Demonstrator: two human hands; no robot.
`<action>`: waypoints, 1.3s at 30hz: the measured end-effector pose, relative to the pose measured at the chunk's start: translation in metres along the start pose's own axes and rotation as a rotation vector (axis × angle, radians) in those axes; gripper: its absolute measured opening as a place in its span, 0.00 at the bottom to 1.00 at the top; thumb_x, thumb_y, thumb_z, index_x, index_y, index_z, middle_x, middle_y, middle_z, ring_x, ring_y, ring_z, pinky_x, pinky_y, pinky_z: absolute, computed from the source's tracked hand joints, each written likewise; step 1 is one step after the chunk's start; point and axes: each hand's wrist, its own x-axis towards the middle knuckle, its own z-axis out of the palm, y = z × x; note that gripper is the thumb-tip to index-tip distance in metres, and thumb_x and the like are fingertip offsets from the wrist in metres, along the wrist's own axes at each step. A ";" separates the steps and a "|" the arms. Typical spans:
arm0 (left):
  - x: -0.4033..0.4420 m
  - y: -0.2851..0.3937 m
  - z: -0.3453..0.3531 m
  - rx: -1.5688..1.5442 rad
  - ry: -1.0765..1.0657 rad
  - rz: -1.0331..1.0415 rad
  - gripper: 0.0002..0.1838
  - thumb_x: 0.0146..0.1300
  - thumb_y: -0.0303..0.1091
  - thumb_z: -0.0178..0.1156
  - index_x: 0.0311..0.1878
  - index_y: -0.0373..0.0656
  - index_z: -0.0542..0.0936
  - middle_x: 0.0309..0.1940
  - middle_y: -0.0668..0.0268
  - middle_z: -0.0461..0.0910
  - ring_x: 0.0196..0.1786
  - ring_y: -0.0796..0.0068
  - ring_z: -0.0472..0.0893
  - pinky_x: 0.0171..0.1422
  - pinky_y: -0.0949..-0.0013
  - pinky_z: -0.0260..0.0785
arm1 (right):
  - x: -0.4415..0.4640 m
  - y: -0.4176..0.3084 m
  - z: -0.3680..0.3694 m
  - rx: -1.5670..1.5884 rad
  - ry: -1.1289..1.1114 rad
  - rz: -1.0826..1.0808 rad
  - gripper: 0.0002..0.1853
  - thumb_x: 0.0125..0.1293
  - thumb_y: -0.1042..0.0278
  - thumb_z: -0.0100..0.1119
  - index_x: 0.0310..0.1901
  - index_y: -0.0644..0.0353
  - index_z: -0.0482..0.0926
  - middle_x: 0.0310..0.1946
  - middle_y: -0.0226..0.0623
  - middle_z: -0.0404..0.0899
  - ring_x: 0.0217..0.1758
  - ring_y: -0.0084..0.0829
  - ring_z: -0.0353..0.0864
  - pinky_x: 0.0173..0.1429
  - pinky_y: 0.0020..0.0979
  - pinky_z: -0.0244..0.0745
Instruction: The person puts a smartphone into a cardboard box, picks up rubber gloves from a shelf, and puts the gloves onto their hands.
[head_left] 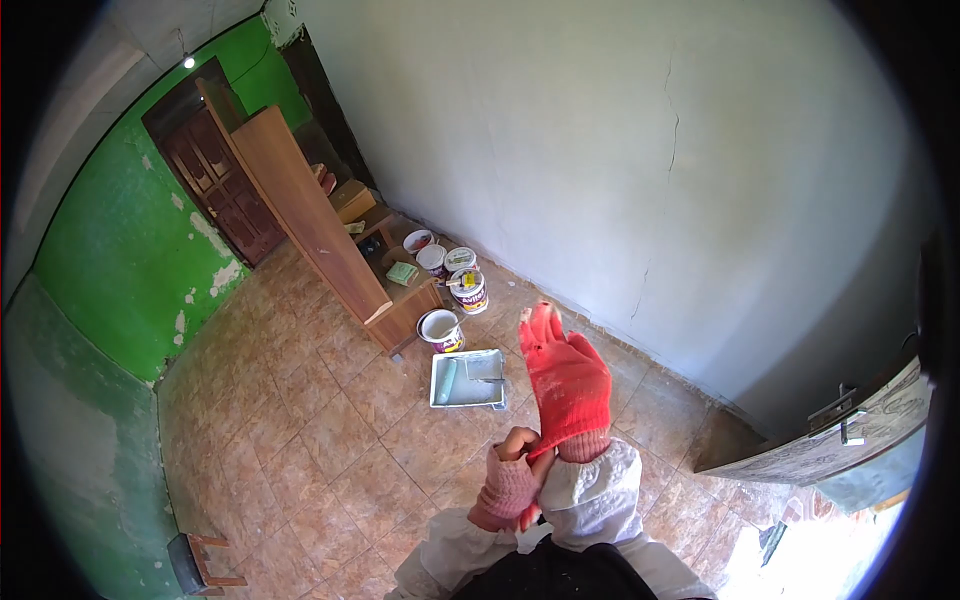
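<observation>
My right hand (568, 375) is raised in front of me in a red knit glove, with its fingertips bare at the top. Its fingers are stretched out and hold nothing. Below it, my left hand (510, 482) wears a faded pink glove with bare fingers. Those fingers are closed on the red glove's cuff at the right wrist, where the knit is pulled out to a point. Both arms are in white sleeves (590, 495). Beyond my hands, on the floor, lies a paint tray (470, 400) with a paint roller (447, 382) in it.
Behind the tray stands an open paint bucket (440, 330), with several more buckets (468, 290) beside a brown wooden cabinet (300, 210). A cracked pale wall (600, 150) rises at the right, near an open door (830, 430). A small stool (205, 565) stands lower left.
</observation>
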 end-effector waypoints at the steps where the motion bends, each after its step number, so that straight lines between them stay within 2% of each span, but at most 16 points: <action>1: 0.003 0.005 0.000 0.156 0.058 0.102 0.12 0.51 0.28 0.68 0.30 0.45 0.72 0.16 0.64 0.72 0.19 0.66 0.76 0.26 0.71 0.66 | 0.003 0.005 -0.002 -0.137 -0.092 -0.020 0.22 0.71 0.55 0.39 0.59 0.62 0.66 0.60 0.45 0.68 0.65 0.38 0.65 0.66 0.38 0.60; 2: 0.012 0.014 -0.001 0.249 0.136 0.206 0.11 0.48 0.30 0.69 0.28 0.47 0.73 0.16 0.62 0.71 0.19 0.59 0.75 0.24 0.66 0.66 | 0.003 0.009 -0.004 -0.277 -0.180 -0.037 0.24 0.71 0.53 0.37 0.58 0.64 0.66 0.60 0.45 0.68 0.64 0.40 0.65 0.67 0.38 0.59; 5: 0.039 0.035 -0.001 0.336 0.104 0.315 0.10 0.49 0.28 0.68 0.32 0.45 0.76 0.14 0.63 0.69 0.18 0.58 0.73 0.26 0.62 0.67 | 0.011 0.005 -0.011 -0.389 -0.284 -0.007 0.24 0.72 0.53 0.37 0.58 0.65 0.66 0.59 0.46 0.68 0.64 0.41 0.65 0.67 0.40 0.59; 9: 0.035 0.034 -0.006 0.711 -0.177 0.462 0.10 0.51 0.30 0.66 0.39 0.49 0.80 0.22 0.67 0.75 0.24 0.60 0.78 0.32 0.62 0.71 | 0.027 -0.020 -0.031 -0.607 -0.512 0.014 0.26 0.72 0.53 0.36 0.59 0.67 0.65 0.59 0.47 0.68 0.63 0.42 0.66 0.68 0.44 0.57; 10: 0.032 0.027 -0.012 0.758 -0.245 0.547 0.15 0.56 0.38 0.61 0.47 0.49 0.75 0.26 0.65 0.77 0.25 0.63 0.77 0.27 0.65 0.68 | 0.041 -0.023 -0.033 -0.465 -0.739 0.063 0.27 0.71 0.48 0.37 0.59 0.65 0.65 0.59 0.47 0.68 0.61 0.43 0.67 0.67 0.43 0.58; 11: 0.033 0.016 -0.011 0.758 -0.244 0.547 0.15 0.56 0.38 0.61 0.47 0.49 0.75 0.26 0.65 0.77 0.25 0.63 0.77 0.27 0.65 0.68 | 0.036 -0.020 -0.018 -0.465 -0.739 0.064 0.27 0.71 0.48 0.37 0.59 0.65 0.65 0.59 0.47 0.68 0.61 0.43 0.67 0.67 0.43 0.58; 13: 0.030 -0.003 -0.011 0.377 -0.096 0.546 0.14 0.58 0.37 0.60 0.47 0.45 0.75 0.27 0.67 0.77 0.23 0.65 0.75 0.25 0.67 0.66 | 0.012 -0.012 0.015 -0.218 -0.084 -0.166 0.28 0.70 0.44 0.40 0.59 0.60 0.66 0.59 0.46 0.68 0.57 0.41 0.70 0.62 0.43 0.64; 15: 0.036 0.000 -0.015 0.180 -0.076 0.428 0.10 0.61 0.34 0.58 0.44 0.43 0.75 0.31 0.65 0.78 0.24 0.69 0.76 0.26 0.71 0.65 | -0.001 0.003 0.044 -0.507 -0.298 -0.282 0.29 0.70 0.42 0.41 0.62 0.58 0.64 0.59 0.45 0.67 0.53 0.37 0.72 0.60 0.42 0.66; 17: 0.043 0.000 -0.027 -0.523 0.217 -0.428 0.09 0.62 0.28 0.55 0.45 0.39 0.76 0.37 0.60 0.79 0.26 0.74 0.76 0.29 0.74 0.65 | -0.015 0.008 0.069 -0.899 -0.321 -0.288 0.28 0.71 0.45 0.42 0.64 0.56 0.63 0.58 0.43 0.68 0.51 0.33 0.73 0.61 0.39 0.66; 19: 0.060 0.003 -0.057 -0.408 0.118 -0.082 0.14 0.61 0.24 0.53 0.50 0.38 0.75 0.42 0.60 0.77 0.31 0.79 0.74 0.33 0.75 0.66 | -0.031 0.017 0.068 -1.212 -0.286 -0.399 0.29 0.72 0.44 0.39 0.66 0.56 0.60 0.56 0.39 0.70 0.49 0.28 0.73 0.58 0.34 0.68; 22: 0.076 0.014 -0.085 -0.550 0.006 -0.130 0.18 0.57 0.23 0.53 0.54 0.39 0.74 0.37 0.67 0.74 0.31 0.83 0.71 0.35 0.77 0.64 | -0.041 0.012 0.047 -1.764 -0.182 -0.154 0.32 0.72 0.42 0.37 0.67 0.59 0.58 0.56 0.36 0.71 0.45 0.26 0.73 0.50 0.27 0.71; 27: 0.094 0.057 -0.121 -0.310 -0.168 -0.192 0.20 0.55 0.23 0.56 0.53 0.40 0.74 0.30 0.72 0.71 0.31 0.85 0.70 0.37 0.79 0.64 | -0.045 0.026 0.039 -1.782 -0.199 -0.056 0.31 0.71 0.44 0.40 0.66 0.59 0.60 0.60 0.35 0.69 0.52 0.29 0.73 0.54 0.30 0.71; 31: 0.092 0.080 -0.122 -0.039 -0.309 -0.097 0.18 0.56 0.18 0.53 0.51 0.41 0.75 0.37 0.67 0.73 0.37 0.81 0.73 0.40 0.72 0.68 | -0.038 0.046 0.031 -1.191 -0.331 -0.033 0.31 0.71 0.50 0.45 0.69 0.57 0.55 0.67 0.37 0.60 0.64 0.36 0.66 0.63 0.38 0.66; 32: 0.090 0.072 -0.109 0.087 -0.283 0.137 0.17 0.55 0.17 0.53 0.49 0.40 0.75 0.45 0.61 0.73 0.39 0.76 0.77 0.40 0.70 0.72 | -0.037 0.052 0.032 -0.999 -0.376 -0.016 0.32 0.71 0.49 0.45 0.70 0.57 0.53 0.68 0.37 0.57 0.66 0.37 0.64 0.65 0.40 0.64; 36: 0.070 0.064 -0.068 0.339 -0.174 0.437 0.17 0.54 0.17 0.55 0.48 0.41 0.75 0.53 0.58 0.69 0.41 0.70 0.79 0.35 0.71 0.72 | -0.044 0.063 0.029 -0.998 -0.270 0.000 0.32 0.71 0.46 0.41 0.71 0.51 0.50 0.71 0.34 0.53 0.67 0.38 0.62 0.68 0.43 0.59; 39: 0.059 0.060 -0.054 0.277 -0.058 0.343 0.08 0.52 0.26 0.65 0.36 0.42 0.78 0.37 0.64 0.77 0.32 0.67 0.81 0.32 0.68 0.73 | -0.041 0.066 0.021 -0.917 -0.325 0.014 0.33 0.71 0.43 0.39 0.72 0.48 0.49 0.71 0.33 0.52 0.67 0.38 0.62 0.67 0.43 0.59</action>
